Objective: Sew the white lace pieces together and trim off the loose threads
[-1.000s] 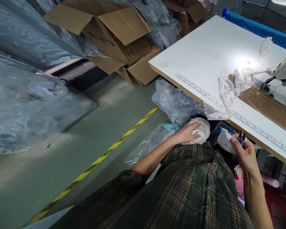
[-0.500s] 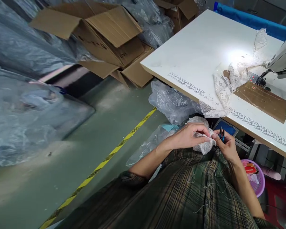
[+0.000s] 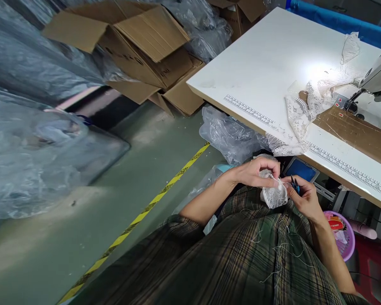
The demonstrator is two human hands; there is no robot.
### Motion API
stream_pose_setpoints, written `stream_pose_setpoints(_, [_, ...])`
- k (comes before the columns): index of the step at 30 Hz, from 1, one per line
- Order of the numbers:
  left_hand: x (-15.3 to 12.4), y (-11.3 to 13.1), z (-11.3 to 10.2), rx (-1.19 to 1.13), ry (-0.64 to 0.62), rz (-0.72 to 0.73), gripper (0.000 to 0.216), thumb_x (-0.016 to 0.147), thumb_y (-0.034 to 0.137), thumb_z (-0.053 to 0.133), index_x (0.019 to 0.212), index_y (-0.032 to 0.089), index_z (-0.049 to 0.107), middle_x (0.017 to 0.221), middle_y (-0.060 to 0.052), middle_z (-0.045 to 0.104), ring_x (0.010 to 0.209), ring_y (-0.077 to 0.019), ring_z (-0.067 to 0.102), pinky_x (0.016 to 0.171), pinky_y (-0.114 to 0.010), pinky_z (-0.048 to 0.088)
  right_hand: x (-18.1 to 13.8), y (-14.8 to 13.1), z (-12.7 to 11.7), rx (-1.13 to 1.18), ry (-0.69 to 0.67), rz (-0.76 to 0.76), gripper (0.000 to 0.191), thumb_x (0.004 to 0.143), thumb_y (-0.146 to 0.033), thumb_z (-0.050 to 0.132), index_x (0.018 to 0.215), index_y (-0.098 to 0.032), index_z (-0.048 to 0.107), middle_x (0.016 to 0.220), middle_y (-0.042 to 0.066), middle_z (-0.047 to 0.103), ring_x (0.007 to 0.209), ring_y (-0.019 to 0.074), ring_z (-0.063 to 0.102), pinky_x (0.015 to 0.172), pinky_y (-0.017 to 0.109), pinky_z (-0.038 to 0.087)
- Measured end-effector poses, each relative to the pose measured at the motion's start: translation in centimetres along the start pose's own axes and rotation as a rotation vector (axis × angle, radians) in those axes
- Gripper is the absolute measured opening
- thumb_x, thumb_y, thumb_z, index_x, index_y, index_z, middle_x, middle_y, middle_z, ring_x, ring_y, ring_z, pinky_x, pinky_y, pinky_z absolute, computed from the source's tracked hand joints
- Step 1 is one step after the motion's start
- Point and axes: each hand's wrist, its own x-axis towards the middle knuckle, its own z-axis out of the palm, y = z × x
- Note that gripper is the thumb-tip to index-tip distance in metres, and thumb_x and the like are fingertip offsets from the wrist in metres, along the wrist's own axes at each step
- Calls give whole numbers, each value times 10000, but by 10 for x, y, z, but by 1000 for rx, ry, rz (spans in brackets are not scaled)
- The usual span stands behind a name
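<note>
Close to the table's front edge, my left hand (image 3: 258, 171) pinches a piece of white lace (image 3: 274, 195) between thumb and fingers. The lace hangs in a small bunch over my lap. Facing it, my right hand (image 3: 305, 195) is closed around small blue-handled thread snips (image 3: 295, 185), their dark blades pointing up. The right thumb and forefinger meet near the lace's edge; whether they pinch it too is hard to make out. More white lace (image 3: 296, 116) trails across the table towards the sewing machine (image 3: 376, 78).
The white sewing table (image 3: 257, 59) has printed rulers and a brown card (image 3: 352, 131) by the needle. Below right sits a purple basket (image 3: 349, 250). Open cardboard boxes (image 3: 146, 46) and plastic-wrapped bundles (image 3: 28, 156) stand left, beyond yellow floor tape (image 3: 139, 218).
My left hand has shifted slightly and turned the lace, so more of it hangs below the fingers. My right hand has moved a little lower, still holding the snips.
</note>
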Motion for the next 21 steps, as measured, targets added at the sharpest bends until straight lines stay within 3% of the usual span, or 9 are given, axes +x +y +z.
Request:
stream_pose_setpoints(6, [-4, -2, 6, -138, 166, -68, 374, 715, 435, 827, 713, 132, 607, 756, -2, 589, 688, -94, 514, 627, -225, 406, -2, 5, 7, 44, 86, 3, 355, 797, -487, 720, 1034, -226, 675, 901, 33, 728, 794, 174, 643, 700, 282, 522])
stream_pose_setpoints(12, [-6, -7, 4, -266, 234, -162, 442, 637, 467, 891, 760, 116, 651, 793, -25, 655, 708, -101, 585, 657, -226, 462, -2, 3, 9, 31, 139, -4, 270, 892, -414, 612, 1088, -233, 655, 797, 5, 662, 694, 136, 578, 630, 249, 486])
stream_pose_setpoints(21, [-8, -3, 1, -295, 248, -126, 454, 663, 490, 877, 745, 115, 634, 838, -44, 681, 726, -100, 623, 652, -208, 490, 2, -4, 10, 4, 181, -52, 137, 854, -359, 632, 856, -222, 625, 738, -6, 640, 660, 124, 566, 620, 238, 479])
